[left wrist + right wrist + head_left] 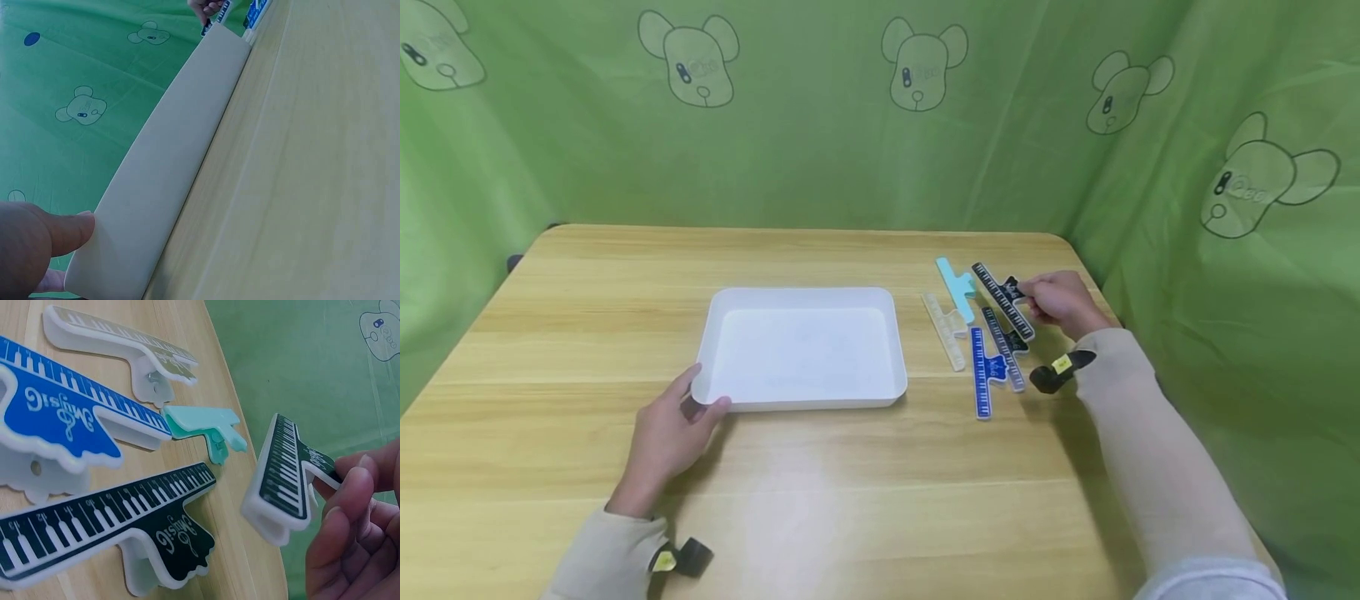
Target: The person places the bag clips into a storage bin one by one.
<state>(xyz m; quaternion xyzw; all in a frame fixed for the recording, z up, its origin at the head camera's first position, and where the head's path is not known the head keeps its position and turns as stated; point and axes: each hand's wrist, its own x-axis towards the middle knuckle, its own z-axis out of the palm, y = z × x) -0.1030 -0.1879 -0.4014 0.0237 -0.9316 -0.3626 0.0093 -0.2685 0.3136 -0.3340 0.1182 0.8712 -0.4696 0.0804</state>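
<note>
My left hand point(664, 433) holds the near left corner of a white rectangular tray point(805, 354), its thumb against the outer wall in the left wrist view. My right hand point(1060, 302) pinches the handle of a black clip point(1002, 300) with a piano-key pattern; the right wrist view shows this clip raised off the table. Beside it lie a second black clip point(112, 519), a blue clip point(982, 372) with "Music" lettering, a beige clip point(943, 331) and a plain turquoise clip point(955, 289). Some of my left fingers are hidden by the tray.
The wooden table point(820, 492) carries the tray near its middle and the clips to the right. Green curtains point(820, 167) printed with mouse-like heads hang behind and along the right side. Small black devices are strapped at both wrists.
</note>
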